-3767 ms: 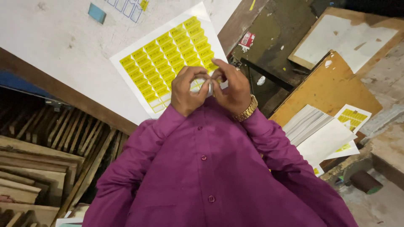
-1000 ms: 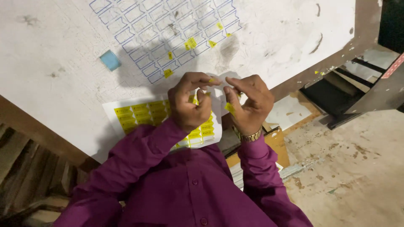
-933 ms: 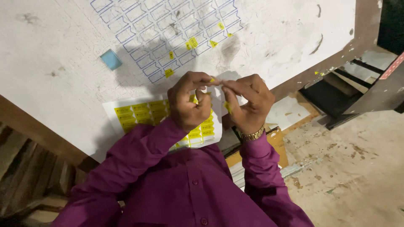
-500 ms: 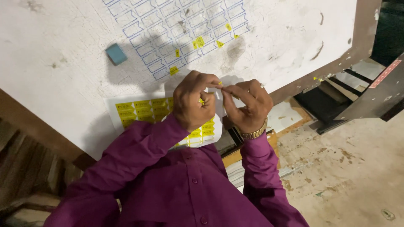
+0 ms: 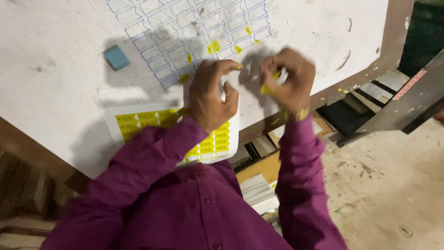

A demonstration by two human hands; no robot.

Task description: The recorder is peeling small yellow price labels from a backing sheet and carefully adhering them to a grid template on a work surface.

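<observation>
Over the white table (image 5: 55, 92), my left hand (image 5: 210, 95) is curled and pinches a small white scrap of backing paper, with a bit of yellow at its fingertip. My right hand (image 5: 289, 78), blurred by motion, pinches a small yellow sticker (image 5: 266, 89). A sheet of yellow stickers (image 5: 138, 121) lies on the table's near edge under my left forearm. Beyond my hands is a blue-lined grid (image 5: 194, 32) drawn on the table, with a few yellow stickers (image 5: 215, 46) stuck in its boxes.
A small blue eraser-like block (image 5: 116, 56) lies left of the grid. The table's brown edge (image 5: 393, 41) runs down the right side. Below it are a dark metal frame (image 5: 407, 106), stacked boards and papers (image 5: 256, 190), and a dusty concrete floor (image 5: 393, 185).
My hands were together peeling a sticker; now they have parted, the right hand swinging right with the yellow sticker. The view has also shifted closer to the grid.
</observation>
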